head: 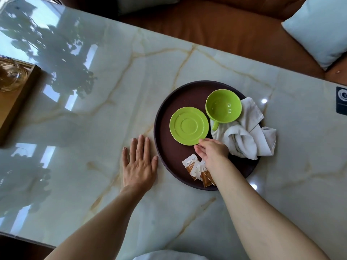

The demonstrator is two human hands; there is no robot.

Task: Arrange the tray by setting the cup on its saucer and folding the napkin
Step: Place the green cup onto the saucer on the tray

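A round dark brown tray (165,121) lies on the marble table. On it rest a lime green saucer (188,125) and, behind and to its right, an empty green cup (223,106) with its handle toward me. A crumpled white napkin (249,136) lies at the tray's right side, partly over the rim and partly under the cup. My right hand (212,154) hovers over the tray, fingertips touching the saucer's near edge; whether it grips the saucer is unclear. My left hand (139,162) lies flat on the table, fingers apart, just left of the tray.
Several brown-and-white sachets (195,168) lie at the tray's near edge, partly under my right wrist. A wooden tray with a glass item (11,76) stands at far left. A brown sofa (216,21) with a pale blue cushion (319,29) is behind the table.
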